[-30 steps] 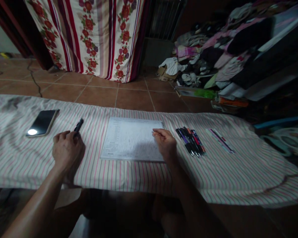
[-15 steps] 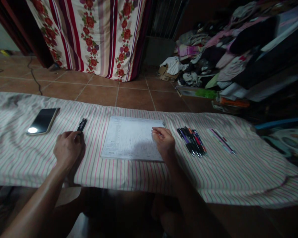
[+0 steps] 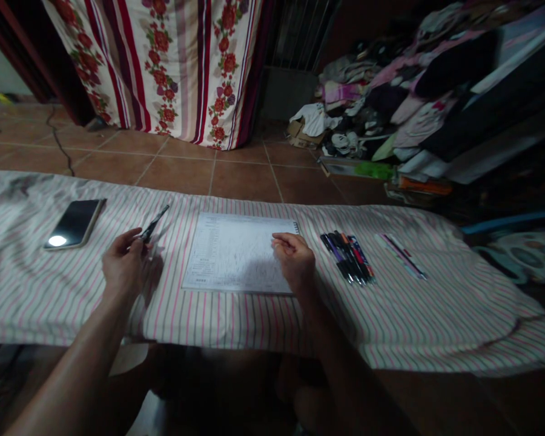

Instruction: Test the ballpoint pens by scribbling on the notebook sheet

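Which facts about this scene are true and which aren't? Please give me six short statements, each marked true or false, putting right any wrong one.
1. The left hand holds a slim dark object, while the right hand is over the right side of the notebook. True.
2. The phone lies to the left of both hands. True.
3. The notebook lies to the left of the phone. False: it lies to the right of it.
4. Everything right of the notebook stands in a cup. False: the bunch of pens lies on the striped cloth.
5. The curtain has red flowers on it. True.
6. The floor beyond is carpeted. False: reddish-brown tiles show there.
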Demonstrator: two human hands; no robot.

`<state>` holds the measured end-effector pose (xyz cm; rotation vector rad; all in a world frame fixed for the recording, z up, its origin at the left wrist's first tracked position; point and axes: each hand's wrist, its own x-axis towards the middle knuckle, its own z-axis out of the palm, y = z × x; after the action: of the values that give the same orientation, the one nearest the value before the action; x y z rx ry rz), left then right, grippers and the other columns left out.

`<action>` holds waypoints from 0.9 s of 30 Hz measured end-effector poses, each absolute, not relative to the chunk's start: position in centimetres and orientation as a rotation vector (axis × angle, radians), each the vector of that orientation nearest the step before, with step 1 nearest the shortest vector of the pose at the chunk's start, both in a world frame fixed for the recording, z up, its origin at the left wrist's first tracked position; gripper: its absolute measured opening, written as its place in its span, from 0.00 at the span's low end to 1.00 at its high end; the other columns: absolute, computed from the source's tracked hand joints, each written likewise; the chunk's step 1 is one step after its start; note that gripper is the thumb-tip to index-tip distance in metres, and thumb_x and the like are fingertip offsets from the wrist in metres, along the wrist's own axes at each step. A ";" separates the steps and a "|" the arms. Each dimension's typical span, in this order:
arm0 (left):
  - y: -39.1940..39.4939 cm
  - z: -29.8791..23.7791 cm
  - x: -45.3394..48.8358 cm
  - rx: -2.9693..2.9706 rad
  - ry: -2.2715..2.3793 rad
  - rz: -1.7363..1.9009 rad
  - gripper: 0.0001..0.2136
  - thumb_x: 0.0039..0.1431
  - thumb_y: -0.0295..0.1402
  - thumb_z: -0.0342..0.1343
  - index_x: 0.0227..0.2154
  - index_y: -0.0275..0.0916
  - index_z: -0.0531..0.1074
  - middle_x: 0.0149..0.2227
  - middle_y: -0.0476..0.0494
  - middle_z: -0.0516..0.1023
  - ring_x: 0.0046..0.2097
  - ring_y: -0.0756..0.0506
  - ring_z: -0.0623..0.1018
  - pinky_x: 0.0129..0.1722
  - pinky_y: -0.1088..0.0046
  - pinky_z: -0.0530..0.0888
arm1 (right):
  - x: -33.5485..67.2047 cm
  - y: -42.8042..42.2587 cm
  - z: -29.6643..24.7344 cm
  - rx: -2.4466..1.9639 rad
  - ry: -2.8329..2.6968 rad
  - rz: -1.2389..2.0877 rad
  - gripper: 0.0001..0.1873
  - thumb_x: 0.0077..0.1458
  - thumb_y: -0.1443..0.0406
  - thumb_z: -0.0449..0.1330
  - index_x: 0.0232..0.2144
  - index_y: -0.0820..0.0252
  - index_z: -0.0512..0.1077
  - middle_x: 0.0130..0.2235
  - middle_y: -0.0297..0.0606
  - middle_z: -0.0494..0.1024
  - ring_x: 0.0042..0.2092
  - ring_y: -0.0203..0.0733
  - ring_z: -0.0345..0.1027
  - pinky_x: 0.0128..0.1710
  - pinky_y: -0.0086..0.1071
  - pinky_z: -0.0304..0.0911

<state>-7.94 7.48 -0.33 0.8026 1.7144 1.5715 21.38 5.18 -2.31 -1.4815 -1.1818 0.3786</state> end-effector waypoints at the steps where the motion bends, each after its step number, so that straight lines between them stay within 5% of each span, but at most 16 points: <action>1: 7.6 -0.1 -7.5 0.710 1.562 1.616 0.12 0.49 0.22 0.54 0.38 0.38 0.73 0.22 0.53 0.71 0.24 0.55 0.72 0.24 0.82 0.67 | 21.3 5.1 -2.3 -1.478 -1.188 0.383 0.10 0.44 0.65 0.57 0.29 0.61 0.75 0.35 0.41 0.73 0.32 0.38 0.70 0.37 0.36 0.70; 10: 7.1 0.4 -2.2 0.152 0.825 1.323 0.12 0.62 0.22 0.43 0.28 0.32 0.70 0.25 0.46 0.73 0.24 0.56 0.72 0.24 0.84 0.71 | 19.9 4.6 -2.7 -1.441 -1.320 0.384 0.14 0.45 0.70 0.49 0.29 0.60 0.74 0.33 0.40 0.74 0.33 0.38 0.70 0.38 0.34 0.68; 17: 6.3 0.0 1.3 0.214 0.766 1.153 0.10 0.60 0.21 0.45 0.35 0.30 0.72 0.26 0.44 0.75 0.26 0.52 0.76 0.27 0.79 0.76 | 17.9 4.2 -2.9 -1.350 -1.254 0.640 0.13 0.47 0.64 0.54 0.36 0.60 0.73 0.41 0.43 0.73 0.36 0.39 0.72 0.36 0.33 0.69; 27: 5.8 0.0 4.2 0.312 0.716 1.176 0.06 0.52 0.18 0.54 0.29 0.34 0.71 0.36 0.43 0.78 0.40 0.47 0.78 0.40 0.74 0.76 | 17.0 3.7 -1.6 -1.224 -0.988 1.100 0.15 0.48 0.55 0.58 0.33 0.59 0.73 0.26 0.35 0.77 0.25 0.34 0.70 0.25 0.28 0.66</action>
<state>4.20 5.80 0.04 0.3115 0.7158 1.1759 16.97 3.67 -1.63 -1.2235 -0.9875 1.0995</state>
